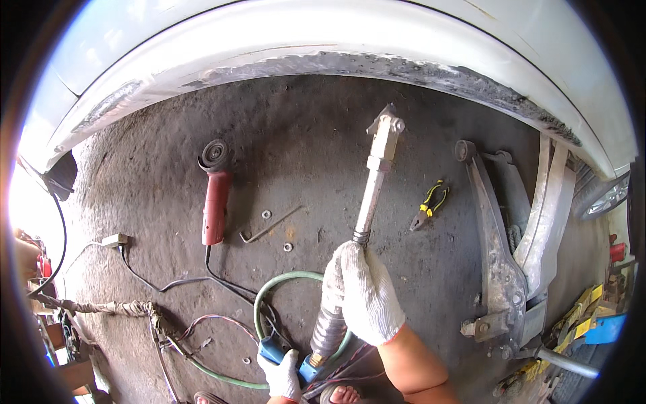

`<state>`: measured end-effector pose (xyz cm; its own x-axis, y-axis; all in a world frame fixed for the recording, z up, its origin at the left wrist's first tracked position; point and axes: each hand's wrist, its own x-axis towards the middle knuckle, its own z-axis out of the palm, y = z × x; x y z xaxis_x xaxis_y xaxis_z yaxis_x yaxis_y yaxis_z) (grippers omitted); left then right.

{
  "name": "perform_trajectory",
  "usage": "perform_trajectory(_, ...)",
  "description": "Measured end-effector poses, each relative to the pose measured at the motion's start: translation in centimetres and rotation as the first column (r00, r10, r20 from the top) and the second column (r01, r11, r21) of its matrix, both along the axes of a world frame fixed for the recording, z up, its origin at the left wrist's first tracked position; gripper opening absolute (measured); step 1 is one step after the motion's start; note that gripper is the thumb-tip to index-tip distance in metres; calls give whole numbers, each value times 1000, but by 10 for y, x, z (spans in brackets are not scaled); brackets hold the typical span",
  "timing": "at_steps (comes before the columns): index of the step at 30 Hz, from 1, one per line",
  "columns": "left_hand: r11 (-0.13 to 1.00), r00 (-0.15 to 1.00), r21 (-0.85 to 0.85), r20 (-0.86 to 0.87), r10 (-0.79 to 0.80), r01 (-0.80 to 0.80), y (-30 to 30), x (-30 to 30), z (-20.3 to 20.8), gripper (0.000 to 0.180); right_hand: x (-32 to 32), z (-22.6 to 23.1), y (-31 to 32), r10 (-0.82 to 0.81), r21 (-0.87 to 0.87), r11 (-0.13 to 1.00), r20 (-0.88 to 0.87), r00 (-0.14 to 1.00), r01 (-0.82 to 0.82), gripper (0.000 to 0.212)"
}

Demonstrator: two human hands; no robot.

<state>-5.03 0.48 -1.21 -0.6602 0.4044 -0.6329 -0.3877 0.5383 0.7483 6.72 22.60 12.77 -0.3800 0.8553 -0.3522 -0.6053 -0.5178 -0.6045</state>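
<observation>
A slide hammer [369,202] with a long metal rod, a bolted clamp head and a blue handle points away from me toward the car's sill. My right hand [367,289], in a white knit glove, is closed around its shaft, just below a small wire coil. Ribbed metal [328,331] shows below that glove. At the lower edge my left hand [281,374], also gloved, grips the blue handle [272,350]; its fingers are partly hidden. The tool's tip stands apart from the white car sill [377,64], whose lower edge is bare, dark and rough.
A red angle grinder [216,192] lies left, its cord running to a socket [115,240]. Nearby are a bent rod [269,225] and nuts [288,247]. Yellow-black pliers [428,205] and a metal floor jack [501,262] are right. A green hose [259,303] loops near my feet.
</observation>
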Motion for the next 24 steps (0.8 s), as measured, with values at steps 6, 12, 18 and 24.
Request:
perform_trajectory(6, 1000, 998, 23, 56, 17, -18, 13, 11, 9, 66, -1, 20, 4, 92, 140, 984, 115, 989, -107, 19)
perform_trajectory(12, 1000, 999, 7, 48, 9, -10, 18, 13, 20, 64, -5, 37, 6, 75, 65, 995, 64, 995, -79, 21)
perform_trajectory(18, 999, 992, 40, 121, 31, -36, 19, 9, 29, 60, -5, 28, 11, 96, 188, 974, 160, 982, -126, 21)
perform_trajectory(24, 989, 982, 127, 186, 45, -70, 28, 13, 38, 59, 5, -1, -14, 119, 341, 858, 595, 795, -383, 13)
